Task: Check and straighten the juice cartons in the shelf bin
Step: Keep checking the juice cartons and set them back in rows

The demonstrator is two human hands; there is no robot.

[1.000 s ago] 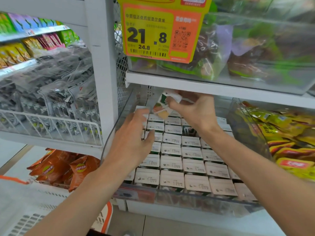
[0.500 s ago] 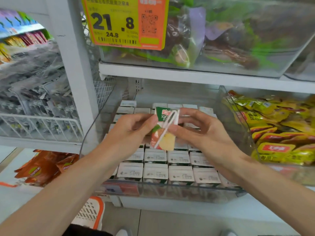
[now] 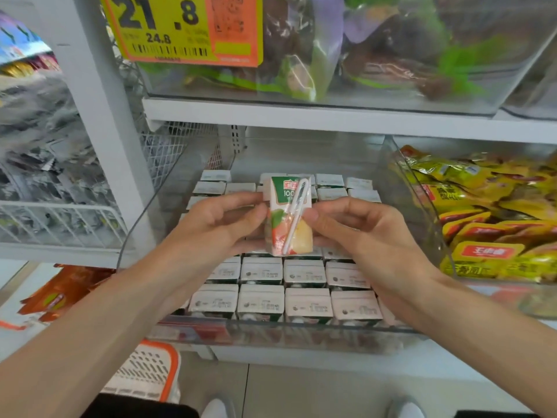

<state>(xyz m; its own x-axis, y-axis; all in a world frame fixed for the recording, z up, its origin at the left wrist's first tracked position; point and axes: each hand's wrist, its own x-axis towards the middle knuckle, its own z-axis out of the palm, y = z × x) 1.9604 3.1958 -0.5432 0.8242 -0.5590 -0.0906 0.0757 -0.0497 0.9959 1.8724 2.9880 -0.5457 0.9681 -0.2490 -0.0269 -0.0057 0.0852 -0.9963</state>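
A small juice carton (image 3: 290, 217), green on top with fruit pictured below and a wrapped straw across its front, is held upright above the clear shelf bin (image 3: 301, 334). My left hand (image 3: 211, 224) grips its left side and my right hand (image 3: 358, 227) pinches its right side. Below, several rows of the same cartons (image 3: 307, 304) stand packed in the bin, white tops up. The rows under my hands are hidden.
A neighbouring clear bin of yellow snack packs (image 3: 494, 218) sits on the right. The shelf above (image 3: 331, 117) carries a bin with a yellow-orange price tag (image 3: 180, 28). A white upright post (image 3: 99, 122) and wire baskets stand left. An orange-rimmed basket (image 3: 147, 375) rests on the floor.
The right hand brought the carton from the back of the bin out toward me. The left hand left the stacked cartons and joined it on the carton, now held upright in front.
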